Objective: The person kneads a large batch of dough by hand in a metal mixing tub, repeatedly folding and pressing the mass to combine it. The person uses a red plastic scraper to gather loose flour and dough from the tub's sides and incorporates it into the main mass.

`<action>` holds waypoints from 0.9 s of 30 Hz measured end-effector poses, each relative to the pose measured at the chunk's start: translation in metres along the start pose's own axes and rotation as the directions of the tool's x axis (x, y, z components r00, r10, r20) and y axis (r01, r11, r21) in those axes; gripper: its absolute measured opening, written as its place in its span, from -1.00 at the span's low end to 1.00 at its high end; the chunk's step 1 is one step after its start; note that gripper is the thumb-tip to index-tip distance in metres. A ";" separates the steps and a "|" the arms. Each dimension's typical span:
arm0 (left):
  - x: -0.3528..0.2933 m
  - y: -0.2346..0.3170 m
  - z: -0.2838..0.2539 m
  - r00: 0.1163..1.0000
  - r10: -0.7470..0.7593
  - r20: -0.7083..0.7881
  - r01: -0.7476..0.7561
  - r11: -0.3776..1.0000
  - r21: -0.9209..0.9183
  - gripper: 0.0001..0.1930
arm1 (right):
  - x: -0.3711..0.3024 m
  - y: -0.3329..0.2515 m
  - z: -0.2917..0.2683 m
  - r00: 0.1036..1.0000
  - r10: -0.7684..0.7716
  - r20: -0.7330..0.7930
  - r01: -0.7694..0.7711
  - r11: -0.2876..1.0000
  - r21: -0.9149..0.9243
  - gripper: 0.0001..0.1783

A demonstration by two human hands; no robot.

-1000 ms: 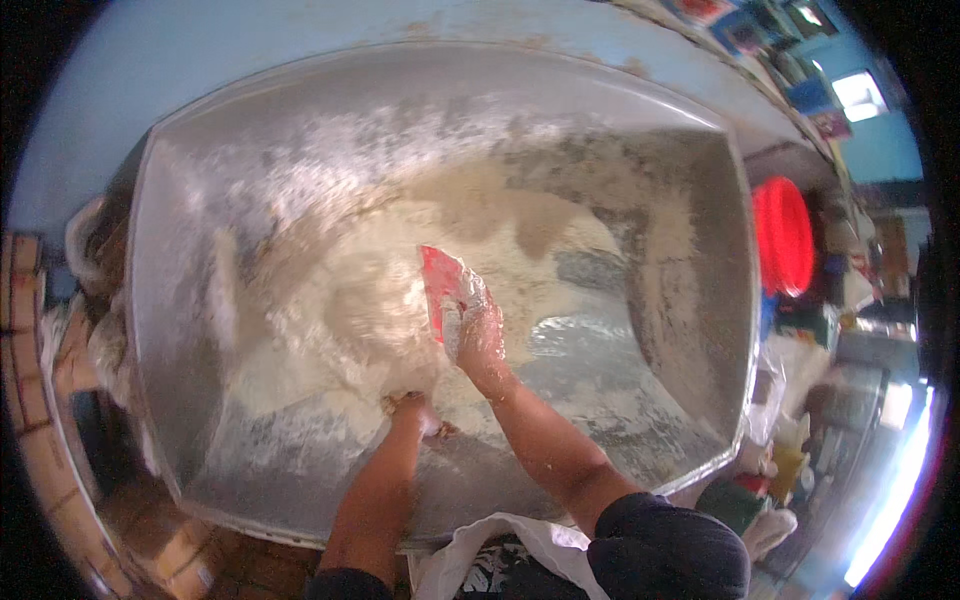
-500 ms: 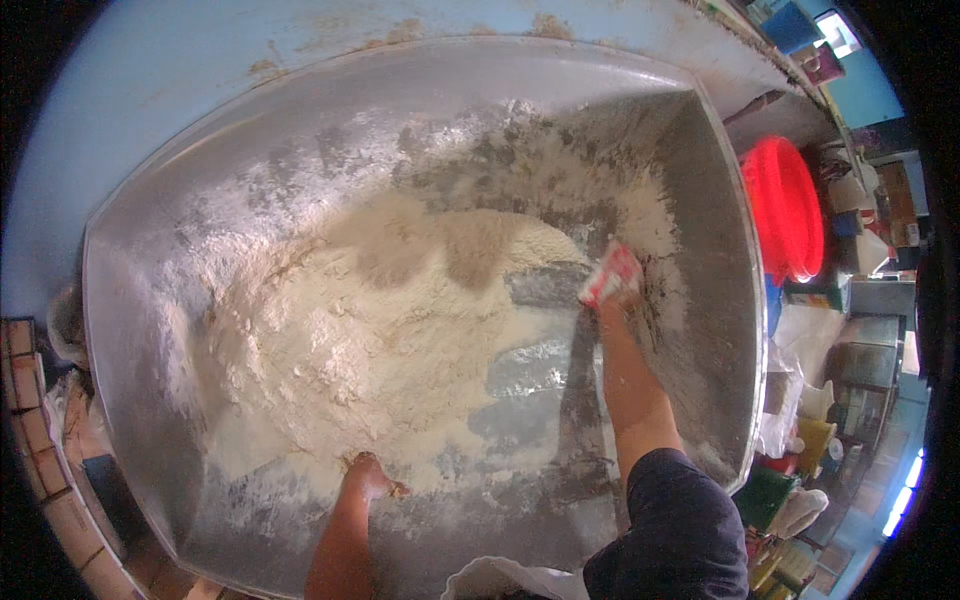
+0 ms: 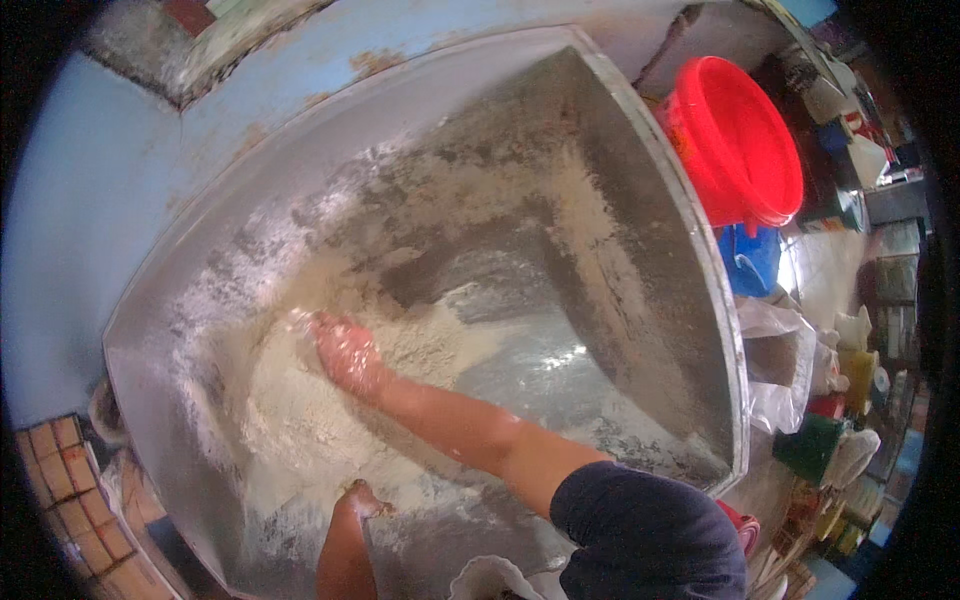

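A heap of pale flour (image 3: 300, 420) lies in a large metal trough (image 3: 700, 300), mostly toward its left half. My right hand (image 3: 350, 355) reaches across and presses into the far side of the heap, dusted white and reddish in look. Motion blurs its fingers, and whether it holds something does not show. At the near edge of the flour rests my left hand (image 3: 362, 497), its fingertips hidden in the heap and thumb pointing right. A smeared film of flour covers the trough floor (image 3: 540, 355) right of the heap.
Outside the trough's right wall stand a red bucket (image 3: 730, 150), a blue container (image 3: 750, 260) and a clear plastic bag (image 3: 780, 360). A blue wall (image 3: 110, 230) rises behind the trough. Brown tiles (image 3: 75, 490) show at lower left.
My right hand has swept from the trough's right side leftward into the heap, and flour has shifted left. The left hand stays near the front edge. The view has turned.
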State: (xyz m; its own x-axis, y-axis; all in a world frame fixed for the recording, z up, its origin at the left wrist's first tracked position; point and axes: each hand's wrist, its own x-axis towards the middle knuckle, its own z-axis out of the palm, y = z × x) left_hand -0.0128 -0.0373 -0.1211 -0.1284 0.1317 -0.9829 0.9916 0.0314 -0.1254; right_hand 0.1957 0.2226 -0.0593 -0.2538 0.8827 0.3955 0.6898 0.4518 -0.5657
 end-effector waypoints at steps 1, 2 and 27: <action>0.000 -0.001 0.002 0.995 0.071 -0.070 -0.066 0.995 0.070 -0.25 | 0.002 0.002 -0.017 0.972 0.202 0.121 -0.219 0.964 0.149 -0.60; -0.001 -0.003 0.002 0.988 0.143 -0.064 -0.136 0.985 0.104 -0.35 | -0.001 0.011 -0.039 0.862 0.354 0.363 -0.454 0.856 0.245 -0.60; -0.039 0.015 -0.018 0.987 0.085 -0.134 -0.110 0.975 -0.191 0.19 | -0.176 0.185 -0.115 0.355 0.909 0.220 -0.770 0.417 -0.483 -0.48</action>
State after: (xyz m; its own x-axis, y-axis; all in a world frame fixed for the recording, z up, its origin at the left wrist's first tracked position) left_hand 0.0068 -0.0237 -0.0819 -0.0447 0.2656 -0.9631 0.9786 0.2053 0.0112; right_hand 0.4456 0.1362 -0.1499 0.3879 0.7521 -0.5328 0.8106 -0.5535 -0.1911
